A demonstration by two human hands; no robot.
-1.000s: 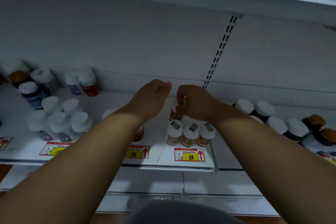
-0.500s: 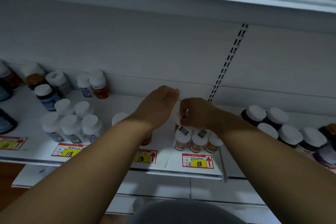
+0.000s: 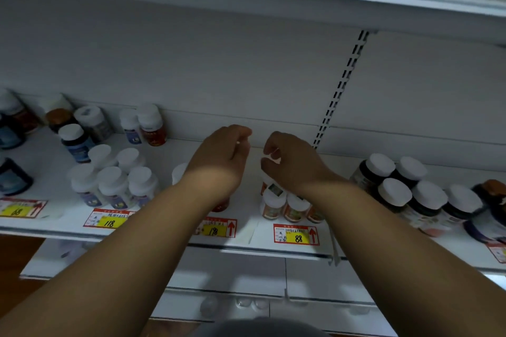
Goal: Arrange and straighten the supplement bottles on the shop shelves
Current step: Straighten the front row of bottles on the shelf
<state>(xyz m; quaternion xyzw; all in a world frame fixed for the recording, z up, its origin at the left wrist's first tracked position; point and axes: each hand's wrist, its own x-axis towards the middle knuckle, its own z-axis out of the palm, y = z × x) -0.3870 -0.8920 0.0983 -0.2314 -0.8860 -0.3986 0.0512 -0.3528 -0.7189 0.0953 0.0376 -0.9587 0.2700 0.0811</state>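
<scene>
Both hands over the shelf (image 3: 54,230) middle. Left hand (image 3: 219,161) loosely curled, holds nothing. Right hand (image 3: 290,164) curls around a white-capped orange bottle (image 3: 267,180), grip unclear. Orange-label bottles (image 3: 290,206) sit under right wrist; dropping it risks toppling that row.

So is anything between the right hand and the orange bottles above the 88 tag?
Nothing visible. The right hand hangs directly over the orange bottles, its wrist hiding the back ones. The left hand is off to the side, apart.
</scene>
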